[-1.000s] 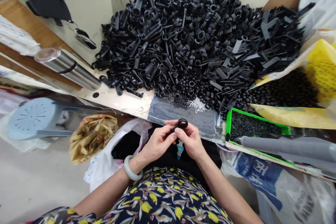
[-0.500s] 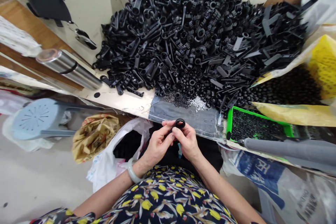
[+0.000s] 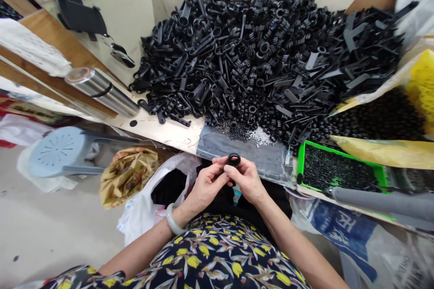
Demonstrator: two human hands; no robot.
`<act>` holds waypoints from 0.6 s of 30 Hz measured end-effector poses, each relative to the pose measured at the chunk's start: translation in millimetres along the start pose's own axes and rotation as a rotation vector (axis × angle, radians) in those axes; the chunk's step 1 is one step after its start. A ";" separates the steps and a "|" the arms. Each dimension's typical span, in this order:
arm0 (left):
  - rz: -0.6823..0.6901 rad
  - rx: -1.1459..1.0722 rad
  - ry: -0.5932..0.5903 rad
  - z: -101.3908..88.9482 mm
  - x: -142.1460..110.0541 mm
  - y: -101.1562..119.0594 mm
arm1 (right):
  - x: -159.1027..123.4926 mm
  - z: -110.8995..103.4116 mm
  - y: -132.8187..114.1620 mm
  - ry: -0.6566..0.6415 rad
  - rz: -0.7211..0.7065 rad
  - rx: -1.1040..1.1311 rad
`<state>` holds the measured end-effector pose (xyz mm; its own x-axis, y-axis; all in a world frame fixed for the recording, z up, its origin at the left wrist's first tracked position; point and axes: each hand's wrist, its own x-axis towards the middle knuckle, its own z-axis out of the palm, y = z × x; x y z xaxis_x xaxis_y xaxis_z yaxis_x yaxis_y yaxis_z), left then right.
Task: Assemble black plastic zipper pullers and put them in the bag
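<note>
A black plastic part with a ring-shaped end (image 3: 233, 159) is pinched between my two hands, in front of the bench edge. My left hand (image 3: 208, 184) closes on it from the left, thumb and fingertips together. From the right, my right hand (image 3: 247, 180) grips it just below the ring. Fingers hide the lower portion of the part. Beyond my hands lies a dark grey mat (image 3: 233, 146), with small silver pins (image 3: 261, 136) and tiny black pieces (image 3: 232, 131) at its far side.
A large heap of black plastic parts (image 3: 217, 58) covers the bench. On the right are a green tray (image 3: 342, 167) of small black pieces and a grey tube (image 3: 376, 201). A steel flask (image 3: 101, 92) stands left. Below are a blue stool (image 3: 56, 151) and a brown bag (image 3: 129, 178).
The view has shifted, so the bench and its contents appear slightly lower and further right. Both hands keep hold of the black ring-ended part, with little change in grip.
</note>
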<state>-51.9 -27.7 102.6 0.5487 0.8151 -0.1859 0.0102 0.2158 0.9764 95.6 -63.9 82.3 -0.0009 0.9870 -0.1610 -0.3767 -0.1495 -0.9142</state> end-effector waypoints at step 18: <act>0.072 0.059 -0.047 11.0 3.0 -6.0 | 6.6 5.9 -4.2 0.120 0.007 0.148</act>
<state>-41.1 -32.5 97.4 0.5883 0.8011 -0.1105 0.0174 0.1241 0.9921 91.8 -56.4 87.3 0.1038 0.9704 -0.2182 -0.5091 -0.1367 -0.8498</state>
